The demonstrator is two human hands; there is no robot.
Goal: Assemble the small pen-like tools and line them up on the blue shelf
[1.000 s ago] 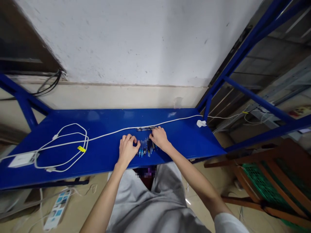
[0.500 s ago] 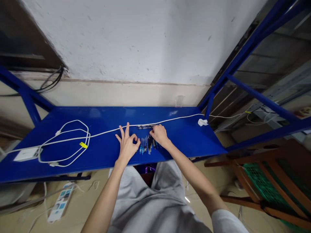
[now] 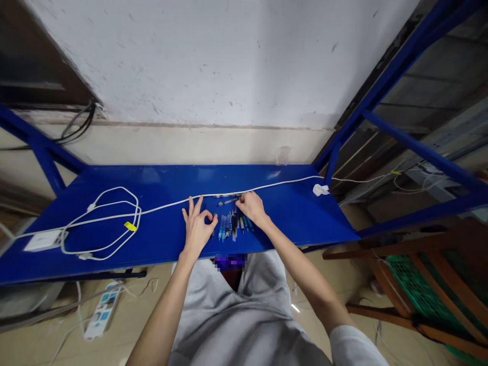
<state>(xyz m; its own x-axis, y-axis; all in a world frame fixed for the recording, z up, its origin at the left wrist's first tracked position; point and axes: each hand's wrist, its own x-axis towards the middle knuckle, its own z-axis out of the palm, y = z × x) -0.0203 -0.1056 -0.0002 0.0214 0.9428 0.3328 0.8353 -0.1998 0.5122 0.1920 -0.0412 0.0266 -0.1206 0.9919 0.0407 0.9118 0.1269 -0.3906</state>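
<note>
On the blue table (image 3: 160,178) several pens (image 3: 227,226) lie side by side in a row, some clear with blue ends and some dark. My left hand (image 3: 197,229) is at the row's left end, thumb and forefinger pinched together and the other fingers spread. Whatever is in that pinch is too small to make out; a dark tip shows just below it. Above the row, my right hand (image 3: 251,207) is closed on one end of a dark, slim pen (image 3: 227,202), which points left. Behind that pen, more thin dark pieces lie along a white cable (image 3: 171,206).
The cable loops at the left, with a yellow tag (image 3: 130,226) and a white box (image 3: 42,241) by it. A crumpled white tissue (image 3: 321,190) lies at the right. Blue frame bars rise at both ends; a wooden chair (image 3: 400,290) stands right.
My right hand has moved slightly up from the row, and a pen now shows at its fingertips, slanting left. My left hand keeps its pinch, with little movement.
</note>
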